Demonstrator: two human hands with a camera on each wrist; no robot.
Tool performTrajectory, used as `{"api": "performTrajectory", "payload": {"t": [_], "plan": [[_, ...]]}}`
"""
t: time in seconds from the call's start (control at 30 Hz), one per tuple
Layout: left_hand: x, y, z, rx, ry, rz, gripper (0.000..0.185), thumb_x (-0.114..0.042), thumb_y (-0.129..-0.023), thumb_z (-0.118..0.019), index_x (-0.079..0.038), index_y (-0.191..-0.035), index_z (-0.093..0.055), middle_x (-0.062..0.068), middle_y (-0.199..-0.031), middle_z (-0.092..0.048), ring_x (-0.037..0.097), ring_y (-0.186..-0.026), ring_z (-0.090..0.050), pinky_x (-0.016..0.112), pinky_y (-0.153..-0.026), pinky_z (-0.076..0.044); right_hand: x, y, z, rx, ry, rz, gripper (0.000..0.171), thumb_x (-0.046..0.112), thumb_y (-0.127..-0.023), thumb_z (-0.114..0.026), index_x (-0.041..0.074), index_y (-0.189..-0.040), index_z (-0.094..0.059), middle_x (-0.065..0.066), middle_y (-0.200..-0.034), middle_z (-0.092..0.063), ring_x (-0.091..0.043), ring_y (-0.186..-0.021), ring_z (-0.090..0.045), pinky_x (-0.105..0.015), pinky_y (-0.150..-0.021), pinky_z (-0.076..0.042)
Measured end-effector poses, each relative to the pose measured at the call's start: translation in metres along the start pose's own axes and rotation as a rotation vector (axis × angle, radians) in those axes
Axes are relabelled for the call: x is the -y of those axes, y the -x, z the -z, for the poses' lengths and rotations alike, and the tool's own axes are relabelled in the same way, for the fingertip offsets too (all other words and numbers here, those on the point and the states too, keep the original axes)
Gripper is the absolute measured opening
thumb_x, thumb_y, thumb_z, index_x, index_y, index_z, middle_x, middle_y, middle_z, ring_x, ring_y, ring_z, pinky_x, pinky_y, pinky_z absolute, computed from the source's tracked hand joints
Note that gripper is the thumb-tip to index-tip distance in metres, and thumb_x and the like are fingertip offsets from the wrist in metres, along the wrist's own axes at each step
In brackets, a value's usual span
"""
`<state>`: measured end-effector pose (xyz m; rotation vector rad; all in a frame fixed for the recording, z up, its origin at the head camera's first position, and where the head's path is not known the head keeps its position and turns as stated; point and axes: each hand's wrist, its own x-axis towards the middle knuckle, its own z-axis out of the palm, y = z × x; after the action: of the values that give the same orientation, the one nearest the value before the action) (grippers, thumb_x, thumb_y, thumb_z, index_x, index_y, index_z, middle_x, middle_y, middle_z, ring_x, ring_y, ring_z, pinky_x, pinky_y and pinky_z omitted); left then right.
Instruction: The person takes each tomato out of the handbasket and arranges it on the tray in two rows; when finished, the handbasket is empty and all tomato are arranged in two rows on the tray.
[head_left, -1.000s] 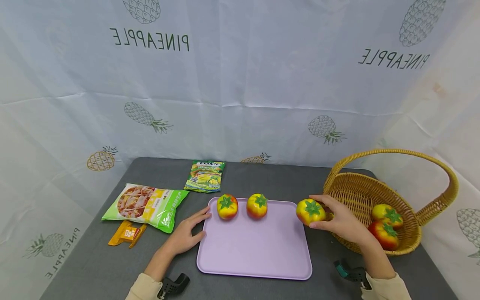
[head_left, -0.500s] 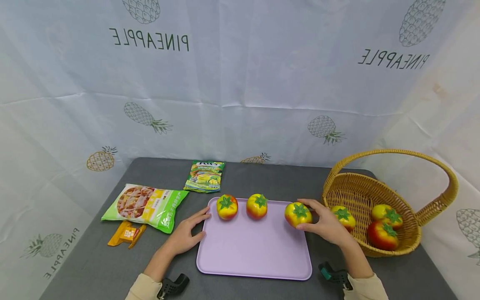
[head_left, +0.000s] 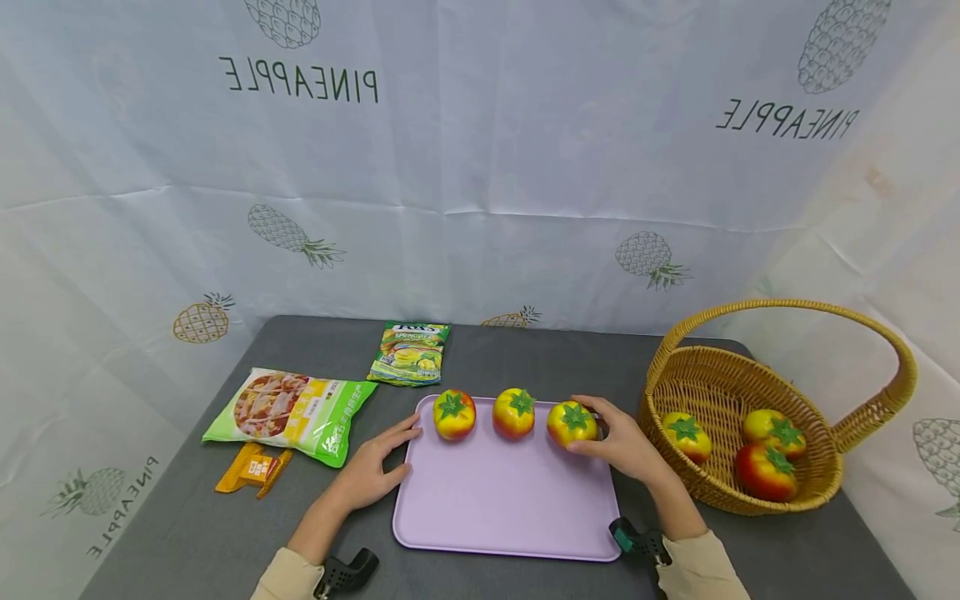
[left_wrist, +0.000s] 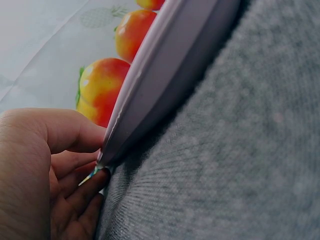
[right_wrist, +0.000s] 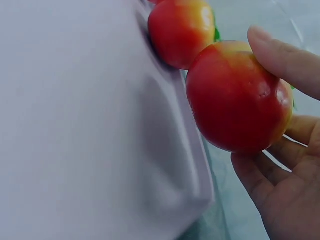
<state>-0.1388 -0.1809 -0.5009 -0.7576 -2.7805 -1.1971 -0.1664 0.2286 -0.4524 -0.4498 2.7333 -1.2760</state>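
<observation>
1. The right hand (head_left: 621, 442) curls its fingers and thumb round a tomato (head_left: 572, 423), which sits at the far edge of the tray (head_left: 510, 500), third in a row.
2. The left hand (head_left: 372, 467) lies at the tray's left edge, thumb over the rim and fingers beneath it in the left wrist view, gripping it lightly.
3. Two more tomatoes (head_left: 453, 414) stand just left of the held one, the nearer close beside it.
4. A wicker basket (head_left: 720, 383) to the right holds three tomatoes (head_left: 765, 469).
5. A large green snack bag (head_left: 288, 412), a small green packet (head_left: 409, 352) and an orange packet (head_left: 252, 467) lie left of the tray on the grey table (head_left: 187, 533).
</observation>
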Motion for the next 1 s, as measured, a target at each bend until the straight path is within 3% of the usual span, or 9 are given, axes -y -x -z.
{"api": "performTrajectory", "payload": {"t": [0.27,1.0], "plan": [[-0.001,0.000,0.001,-0.004,0.002,-0.008,0.050,-0.011,-0.083,-0.062,-0.010,-0.133,-0.056,0.002,-0.149,-0.041,0.025,-0.136,-0.040,0.052,-0.105,-0.037,-0.005,-0.013,-0.007,0.002,0.002,-0.031,0.076,0.038,-0.075,-0.078,0.009,-0.138,-0.046,-0.016,-0.136,-0.049,-0.029,-0.109,-0.055,-0.049,-0.094,-0.048],[-0.003,0.000,0.002,0.004,0.008,-0.005,0.049,-0.011,-0.084,-0.061,-0.009,-0.133,-0.055,0.004,-0.149,-0.041,0.025,-0.136,-0.040,0.053,-0.105,-0.037,-0.007,-0.027,-0.008,0.044,-0.003,-0.020,0.078,0.036,-0.078,-0.075,0.006,-0.141,-0.041,-0.020,-0.135,-0.049,-0.033,-0.111,-0.056,-0.050,-0.093,-0.048]]}}
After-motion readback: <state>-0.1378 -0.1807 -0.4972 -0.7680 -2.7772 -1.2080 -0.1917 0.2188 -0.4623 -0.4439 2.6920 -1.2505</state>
